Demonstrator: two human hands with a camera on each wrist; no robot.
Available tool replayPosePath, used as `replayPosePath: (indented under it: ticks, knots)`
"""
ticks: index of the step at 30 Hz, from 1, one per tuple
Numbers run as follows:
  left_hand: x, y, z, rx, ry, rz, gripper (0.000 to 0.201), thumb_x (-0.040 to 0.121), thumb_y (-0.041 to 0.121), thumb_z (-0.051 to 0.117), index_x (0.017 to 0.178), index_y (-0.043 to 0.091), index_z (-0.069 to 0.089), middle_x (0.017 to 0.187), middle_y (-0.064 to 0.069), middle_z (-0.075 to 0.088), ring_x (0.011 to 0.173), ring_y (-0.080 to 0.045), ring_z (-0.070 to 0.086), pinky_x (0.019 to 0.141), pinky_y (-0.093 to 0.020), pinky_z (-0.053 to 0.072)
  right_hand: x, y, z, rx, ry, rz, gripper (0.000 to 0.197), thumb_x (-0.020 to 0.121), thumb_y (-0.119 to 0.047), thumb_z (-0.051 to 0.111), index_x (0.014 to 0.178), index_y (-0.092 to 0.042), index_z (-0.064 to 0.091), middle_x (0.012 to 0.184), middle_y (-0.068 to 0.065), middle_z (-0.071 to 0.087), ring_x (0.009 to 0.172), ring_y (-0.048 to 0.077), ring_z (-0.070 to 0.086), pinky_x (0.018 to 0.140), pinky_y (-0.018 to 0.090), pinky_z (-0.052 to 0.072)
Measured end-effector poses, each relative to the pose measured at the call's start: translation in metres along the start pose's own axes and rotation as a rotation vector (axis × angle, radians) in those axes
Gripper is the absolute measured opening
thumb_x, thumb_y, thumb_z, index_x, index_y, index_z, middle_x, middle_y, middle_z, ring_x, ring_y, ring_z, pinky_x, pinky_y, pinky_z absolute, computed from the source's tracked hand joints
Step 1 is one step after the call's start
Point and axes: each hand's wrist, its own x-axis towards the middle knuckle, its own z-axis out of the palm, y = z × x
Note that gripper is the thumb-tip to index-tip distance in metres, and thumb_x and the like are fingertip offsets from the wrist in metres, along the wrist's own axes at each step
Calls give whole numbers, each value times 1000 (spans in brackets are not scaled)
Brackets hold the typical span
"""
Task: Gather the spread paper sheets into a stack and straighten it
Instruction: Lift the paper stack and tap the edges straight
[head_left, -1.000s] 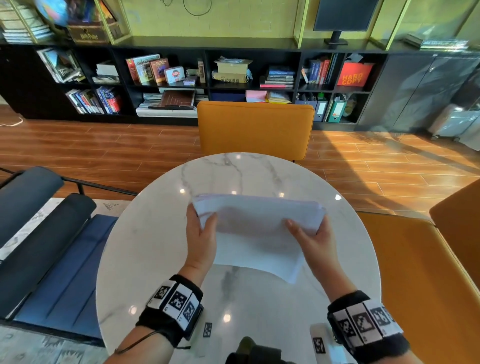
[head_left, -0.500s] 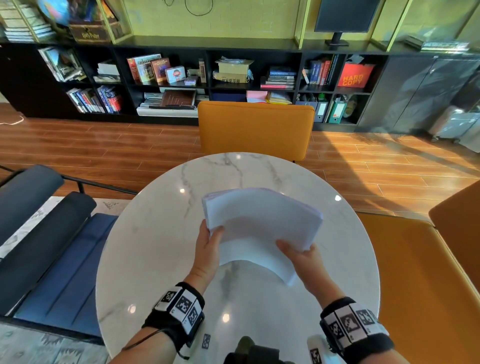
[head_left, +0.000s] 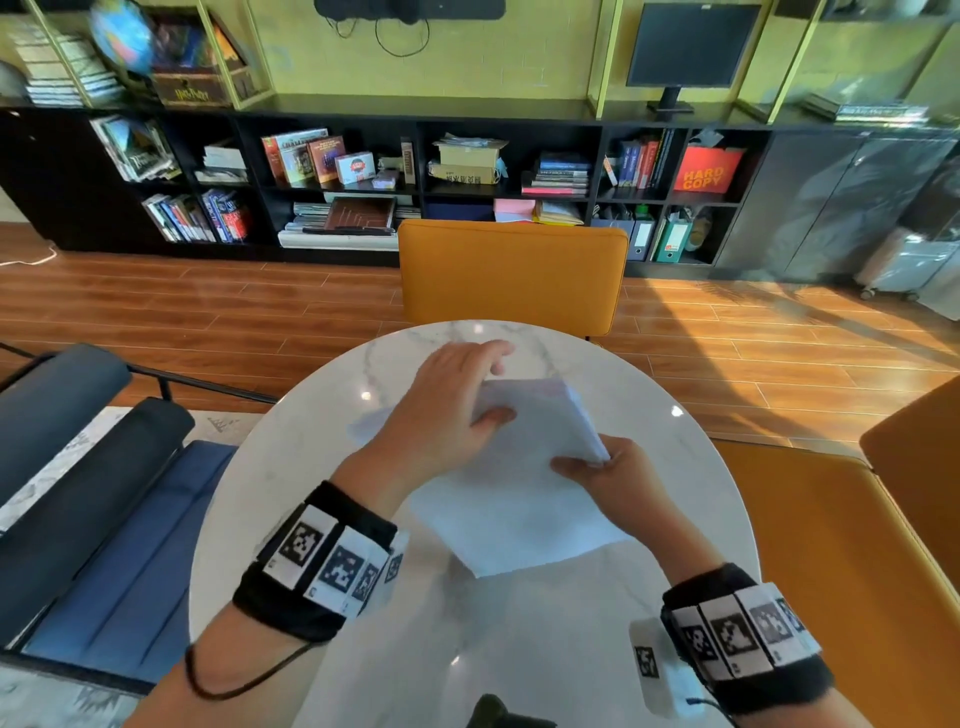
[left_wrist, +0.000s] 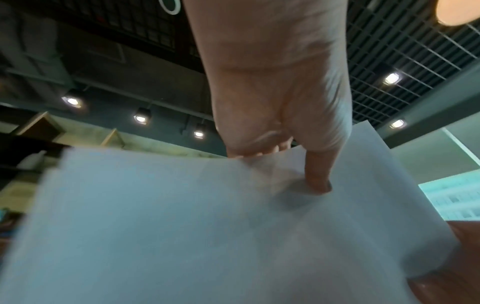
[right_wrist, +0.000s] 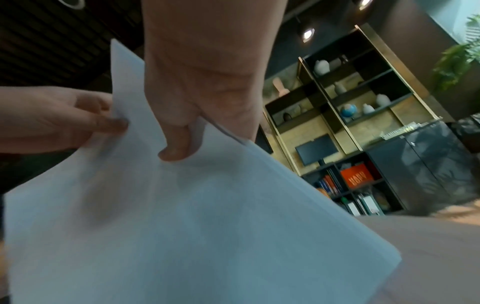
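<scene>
Stack turned on end above the table (head_left: 291, 467).
We have rotated the stack (head_left: 524, 467); left hand (head_left: 447, 410) now pinches its top, right hand (head_left: 608, 473) its corner, ready to tap.

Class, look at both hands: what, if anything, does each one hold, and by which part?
Both hold the paper stack. The left hand pinches its far edge; the right hand has its grip on the right-hand corner.

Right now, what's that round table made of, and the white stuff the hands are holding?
The round table looks like polished marble or a marble-look top: white with grey veins and shiny light spots. Which of the two, the pictures cannot say. The paper stack looks like plain matte white paper: thin, bending where the left hand and right hand pinch it, with layered sheet edges showing.
</scene>
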Motion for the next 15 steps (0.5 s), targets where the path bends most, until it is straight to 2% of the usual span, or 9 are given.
replayPosePath:
  ticks: [2, 4, 6, 8, 9, 11, 12, 14, 15]
  knots:
    - [0, 2, -5, -98, -99, -126, 26, 83, 23, 67, 107, 17, 63, 106, -4, 69, 102, -21, 62, 92, -37, 47, 2, -3, -5, -74, -36, -57, 38, 76, -18, 75, 47, -26, 51, 48, -9, 44, 49, 10, 36, 51, 26, 29]
    - [-4, 0, -4, -166, -126, -208, 12, 82, 23, 67, 92, 16, 65, 89, -5, 71, 87, -22, 64, 80, -42, 51, 1, -6, -11, -112, -66, -96, 34, 74, -21, 77, 47, -31, 58, 44, -11, 46, 44, 5, 36, 47, 19, 29]
    - [-10, -5, -3, -227, -73, -243, 7, 82, 21, 67, 88, 17, 65, 83, -2, 70, 82, -13, 65, 77, -32, 49, 0, -6, -19, -120, -64, -130, 21, 70, -28, 79, 56, -34, 66, 51, -9, 56, 47, 3, 44, 49, 17, 34]
    - [-16, -12, -6, -322, 21, -294, 8, 83, 18, 68, 88, 23, 64, 81, 9, 68, 77, 7, 63, 69, -10, 45, 1, -1, -30, -134, 27, -138, 10, 68, -32, 80, 71, -29, 71, 64, 0, 67, 58, 10, 54, 58, 24, 40]
    - [-18, -17, -9, -369, 77, -331, 13, 83, 16, 68, 91, 26, 63, 81, 15, 66, 74, 15, 60, 65, -2, 43, 2, 5, -37, -134, 85, -127, 14, 68, -31, 80, 79, -26, 72, 72, 0, 70, 65, 13, 59, 61, 24, 43]
    - [-24, -29, -15, -429, 167, -395, 21, 83, 15, 68, 98, 27, 61, 84, 20, 63, 72, 23, 57, 62, 3, 41, 5, 19, -50, -77, 179, -81, 29, 71, -25, 80, 97, -20, 69, 91, -2, 69, 81, 16, 62, 69, 18, 46]
    - [-26, -34, -18, -454, 187, -424, 22, 83, 15, 68, 100, 27, 61, 86, 20, 64, 74, 24, 57, 61, 4, 40, 8, 28, -55, -9, 195, -52, 40, 71, -22, 80, 107, -19, 64, 102, -1, 67, 90, 18, 62, 77, 19, 47]
    - [-30, -45, -17, -524, 205, -470, 25, 83, 15, 67, 107, 24, 65, 91, 15, 69, 77, 18, 61, 59, 3, 41, 11, 40, -56, 244, 129, -18, 64, 66, -23, 83, 122, -17, 53, 116, 5, 64, 107, 20, 61, 93, 31, 49]
    - [-32, -48, -14, -570, 217, -492, 26, 83, 15, 67, 108, 23, 65, 91, 13, 71, 77, 14, 64, 60, 1, 43, 12, 44, -53, 392, 62, -19, 75, 59, -30, 86, 124, -16, 51, 115, 5, 66, 108, 19, 63, 93, 33, 50]
